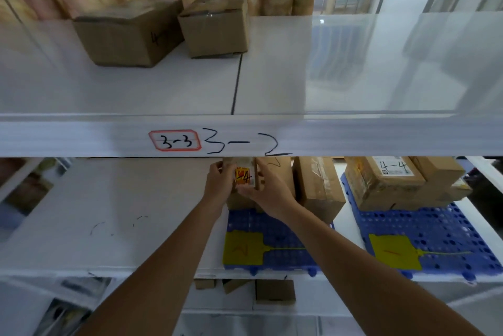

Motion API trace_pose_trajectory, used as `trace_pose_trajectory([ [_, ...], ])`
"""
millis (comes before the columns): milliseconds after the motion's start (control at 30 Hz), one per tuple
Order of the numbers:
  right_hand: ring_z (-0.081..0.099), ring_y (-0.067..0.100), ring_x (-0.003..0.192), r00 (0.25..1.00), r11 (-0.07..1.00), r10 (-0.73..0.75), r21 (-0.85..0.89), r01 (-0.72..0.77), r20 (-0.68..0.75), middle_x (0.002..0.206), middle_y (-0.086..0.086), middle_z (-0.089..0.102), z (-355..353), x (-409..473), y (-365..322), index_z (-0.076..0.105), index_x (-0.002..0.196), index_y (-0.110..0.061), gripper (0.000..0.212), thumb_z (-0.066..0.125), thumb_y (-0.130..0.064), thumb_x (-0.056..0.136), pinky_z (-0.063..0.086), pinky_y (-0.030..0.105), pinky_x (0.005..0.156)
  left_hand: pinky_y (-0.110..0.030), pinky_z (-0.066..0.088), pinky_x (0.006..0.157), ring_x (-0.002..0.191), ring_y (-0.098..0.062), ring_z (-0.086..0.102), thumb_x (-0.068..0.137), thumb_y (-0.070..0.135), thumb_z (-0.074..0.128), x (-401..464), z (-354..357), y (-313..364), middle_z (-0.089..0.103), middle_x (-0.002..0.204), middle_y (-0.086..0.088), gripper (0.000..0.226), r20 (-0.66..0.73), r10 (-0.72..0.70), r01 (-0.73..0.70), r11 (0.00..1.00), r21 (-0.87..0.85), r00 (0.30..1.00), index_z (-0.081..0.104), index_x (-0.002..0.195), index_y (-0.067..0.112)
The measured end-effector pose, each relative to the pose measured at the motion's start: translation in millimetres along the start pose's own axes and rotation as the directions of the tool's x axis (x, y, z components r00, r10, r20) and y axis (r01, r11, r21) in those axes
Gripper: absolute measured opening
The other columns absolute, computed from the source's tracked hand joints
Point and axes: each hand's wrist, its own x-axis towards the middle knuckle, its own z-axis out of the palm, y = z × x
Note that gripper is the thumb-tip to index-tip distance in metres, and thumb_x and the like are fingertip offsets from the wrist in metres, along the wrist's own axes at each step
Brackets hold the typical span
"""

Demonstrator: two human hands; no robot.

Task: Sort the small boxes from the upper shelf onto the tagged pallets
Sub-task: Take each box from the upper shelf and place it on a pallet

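With my left hand (pixel 220 182) and right hand (pixel 268 194) gripping a small box (pixel 245 176) above the left pallet (pixel 272 229), several boxes sit sorted there, while two boxes (pixel 168 31) wait on the upper shelf (pixel 163 90).

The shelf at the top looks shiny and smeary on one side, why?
Head view: window light glares off the upper shelf at right; motion blur smears the two boxes and the shelf edge; the wide lens spreads the forearms apart.
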Motion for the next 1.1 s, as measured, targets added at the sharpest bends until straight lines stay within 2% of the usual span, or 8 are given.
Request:
trace_pose_trajectory([
  [100,0.056,0.012,0.117,0.999,0.996,0.004,-0.092,0.000,0.047,0.135,-0.002,0.063,-1.3,8.7,-7.7,0.023,0.162,-0.022,0.096,0.081,-0.030,0.086,0.047,0.028,0.093,-0.039,0.061,0.080,0.099,-0.021,0.072,0.081,0.054,0.063,10.6,-7.7,-6.3,0.074,0.114,-0.007,0.061,0.045,0.006,-0.007,1.000,0.023,0.999,0.061,0.128,0.015],
  [200,0.062,0.020,0.119,0.999,0.986,0.038,-0.163,-0.032,0.029,0.132,0.000,0.067,1.8,15.7,-8.2,0.042,0.154,-0.020,0.080,0.082,-0.029,0.085,0.050,0.031,0.093,-0.039,0.058,0.090,0.107,-0.021,0.067,0.099,0.040,0.062,17.0,-11.8,-14.3,0.068,0.121,-0.005,0.046,0.073,0.032,-0.038,0.996,0.077,0.997,0.054,0.136,0.014],
  [300,0.063,0.021,0.116,0.999,0.973,0.048,-0.227,-0.050,-0.016,0.127,-0.001,0.069,10.7,23.0,-4.7,0.055,0.143,-0.024,0.066,0.082,-0.037,0.084,0.055,0.041,0.097,-0.034,0.053,0.087,0.108,-0.021,0.064,0.103,0.038,0.058,22.5,-14.6,-24.8,0.065,0.124,-0.005,0.045,0.067,0.038,-0.044,0.995,0.095,0.997,0.051,0.139,0.012],
  [433,0.051,0.023,0.126,0.996,0.946,0.045,-0.318,-0.069,-0.081,0.131,-0.001,0.065,19.5,28.6,1.2,0.048,0.150,-0.032,0.076,0.079,-0.048,0.083,0.047,0.044,0.103,-0.036,0.053,0.091,0.112,-0.023,0.063,0.105,0.044,0.052,27.5,-12.1,-34.2,0.065,0.128,-0.007,0.048,0.096,0.046,-0.058,0.991,0.122,0.994,0.050,0.143,0.014],
  [600,0.049,0.025,0.130,0.993,0.918,0.036,-0.389,-0.077,-0.111,0.135,-0.002,0.065,20.6,29.9,11.8,0.048,0.151,-0.028,0.074,0.078,-0.045,0.085,0.045,0.045,0.105,-0.035,0.052,0.091,0.112,-0.023,0.063,0.106,0.043,0.051,35.4,-5.2,-34.0,0.065,0.129,-0.007,0.047,0.128,0.088,-0.108,0.981,0.161,0.988,0.050,0.143,0.014],
  [867,0.047,0.026,0.134,0.990,0.925,0.034,-0.372,-0.082,-0.134,0.139,0.002,0.062,27.3,33.3,21.4,0.047,0.152,-0.023,0.065,0.071,-0.040,0.093,0.043,0.047,0.109,-0.045,0.050,0.106,0.124,-0.028,0.059,0.105,0.043,0.052,50.5,-0.1,-38.1,0.060,0.139,-0.007,0.053,0.145,0.070,-0.091,0.984,0.150,0.987,0.044,0.149,0.016],
  [967,0.048,0.026,0.132,0.989,0.932,0.021,-0.356,-0.072,-0.144,0.136,0.002,0.063,29.4,33.3,24.8,0.048,0.151,-0.023,0.060,0.067,-0.038,0.096,0.044,0.047,0.108,-0.040,0.052,0.097,0.114,-0.024,0.061,0.105,0.039,0.053,55.7,2.5,-39.9,0.062,0.124,-0.003,0.043,0.131,0.050,-0.071,0.984,0.162,0.990,0.050,0.140,0.014],
  [1100,0.047,0.025,0.133,0.989,0.929,0.011,-0.364,-0.064,-0.146,0.136,0.001,0.063,31.3,32.4,27.4,0.048,0.151,-0.023,0.057,0.065,-0.036,0.098,0.044,0.046,0.109,-0.029,0.047,0.069,0.089,-0.017,0.059,0.107,0.035,0.050,55.3,4.8,-41.3,0.057,0.088,0.006,0.013,0.119,0.033,-0.056,0.980,0.191,0.992,0.054,0.098,0.026],
])
